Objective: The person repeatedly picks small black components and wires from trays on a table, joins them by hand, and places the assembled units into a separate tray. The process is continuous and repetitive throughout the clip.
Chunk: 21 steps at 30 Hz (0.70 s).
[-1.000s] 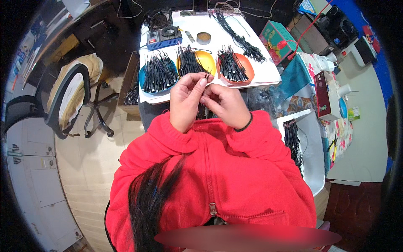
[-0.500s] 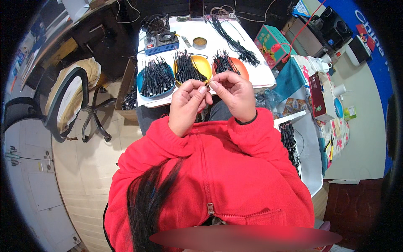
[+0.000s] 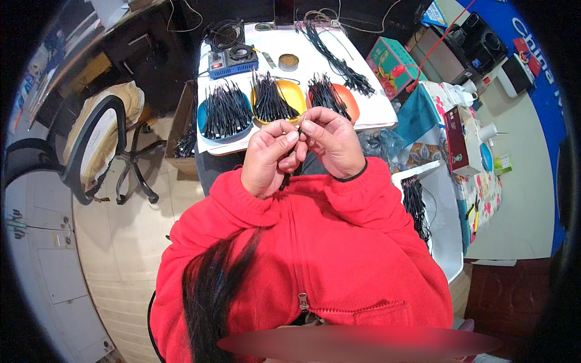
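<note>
My left hand point(image 3: 266, 158) is closed around a thin black cable point(image 3: 285, 180), whose lower part hangs out beneath the fingers. At the cable's upper end, the thumb and forefinger of my right hand point(image 3: 334, 144) pinch the fine wire tip, close against my left fingertips. Just past my hands, three bowls stand along the table's near edge: a blue bowl point(image 3: 225, 136), a yellow bowl point(image 3: 294, 92) and an orange bowl point(image 3: 347, 101). Each holds a bundle of short black cables with thin wire ends.
Behind the bowls are a blue device point(image 3: 233, 65) with a red switch, a round tin point(image 3: 288, 62) and more black cables point(image 3: 342, 60). A white bin point(image 3: 445, 242) with cables stands at my right. An office chair point(image 3: 109, 142) is to the left.
Both hands have shifted slightly lower and toward me. The black cable now shows below my left hand, and my right fingers have turned at its tip.
</note>
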{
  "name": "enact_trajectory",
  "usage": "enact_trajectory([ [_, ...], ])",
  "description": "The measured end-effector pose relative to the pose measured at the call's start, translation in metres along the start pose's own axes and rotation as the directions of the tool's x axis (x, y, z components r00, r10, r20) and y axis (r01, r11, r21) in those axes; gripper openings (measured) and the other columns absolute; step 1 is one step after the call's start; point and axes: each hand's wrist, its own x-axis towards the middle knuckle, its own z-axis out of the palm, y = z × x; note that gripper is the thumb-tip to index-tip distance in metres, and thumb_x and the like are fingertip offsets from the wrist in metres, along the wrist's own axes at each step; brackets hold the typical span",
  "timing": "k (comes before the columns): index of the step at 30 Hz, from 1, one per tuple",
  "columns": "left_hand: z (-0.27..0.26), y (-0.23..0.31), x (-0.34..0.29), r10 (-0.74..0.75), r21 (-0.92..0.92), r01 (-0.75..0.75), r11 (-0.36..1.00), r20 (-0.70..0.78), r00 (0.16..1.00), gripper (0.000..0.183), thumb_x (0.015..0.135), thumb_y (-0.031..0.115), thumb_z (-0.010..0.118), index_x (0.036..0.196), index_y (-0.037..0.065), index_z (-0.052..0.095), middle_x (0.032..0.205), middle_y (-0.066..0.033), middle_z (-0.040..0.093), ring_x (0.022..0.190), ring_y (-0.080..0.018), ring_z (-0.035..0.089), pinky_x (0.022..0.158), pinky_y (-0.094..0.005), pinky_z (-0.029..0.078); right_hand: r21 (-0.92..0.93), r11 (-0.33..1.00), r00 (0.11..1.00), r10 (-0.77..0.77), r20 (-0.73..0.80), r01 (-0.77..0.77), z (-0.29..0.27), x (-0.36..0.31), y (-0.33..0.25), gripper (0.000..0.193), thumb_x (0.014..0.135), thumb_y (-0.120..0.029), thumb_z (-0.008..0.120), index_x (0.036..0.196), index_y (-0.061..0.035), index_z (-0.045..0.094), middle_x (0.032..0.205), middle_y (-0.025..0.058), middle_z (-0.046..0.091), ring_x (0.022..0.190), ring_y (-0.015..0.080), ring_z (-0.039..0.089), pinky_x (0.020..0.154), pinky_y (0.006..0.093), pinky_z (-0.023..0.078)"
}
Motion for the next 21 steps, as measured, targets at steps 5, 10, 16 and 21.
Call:
enact_trajectory([
  [5,-0.001,-0.003,0.0,0.026,-0.001,-0.026,1.0,0.004,1.0,0.008,0.095,0.01,0.052,0.095,0.003,0.055,0.07,-0.0088,0.059,0.048,-0.005,0.036,0.044,-0.0191,0.027,-0.149,0.988,0.999,-0.042,-0.019,0.038,-0.005,0.001,-0.002,0.012,0.092,-0.011,0.059,0.1,-0.0018,0.057,0.08,0.0059,0.061,0.062,0.015,0.061,0.055,0.023,0.046],
  [10,-0.006,-0.012,0.003,0.153,0.006,-0.153,0.988,0.015,0.988,0.005,0.093,0.004,0.053,0.097,0.001,0.055,0.074,-0.012,0.062,0.051,-0.0069,0.039,0.048,-0.0197,0.032,0.233,0.966,0.993,0.094,0.078,-0.11,-0.004,0.002,0.005,0.012,0.092,-0.011,0.058,0.1,-0.0014,0.058,0.079,0.0048,0.062,0.065,0.0133,0.061,0.057,0.0208,0.044],
  [16,-0.02,-0.014,0.008,0.147,0.364,-0.163,0.917,0.071,0.987,0.019,0.092,0.0,0.055,0.11,-0.003,0.058,0.083,-0.0126,0.067,0.058,-0.007,0.048,0.053,-0.0199,0.04,0.156,0.961,0.969,0.207,0.131,-0.227,-0.023,0.008,0.002,0.014,0.091,-0.015,0.054,0.099,-0.0036,0.053,0.084,0.0049,0.057,0.063,0.0126,0.057,0.058,0.0217,0.046],
  [21,-0.029,-0.021,0.01,0.147,0.595,-0.147,0.79,0.05,0.988,0.017,0.091,0.0,0.056,0.106,-0.005,0.065,0.078,-0.0068,0.068,0.055,-0.0049,0.048,0.05,-0.0192,0.041,0.437,0.782,0.895,0.382,0.229,-0.445,-0.035,0.009,0.022,0.019,0.09,-0.015,0.054,0.106,-0.0056,0.052,0.084,0.0039,0.058,0.07,0.013,0.058,0.063,0.0254,0.046],
])
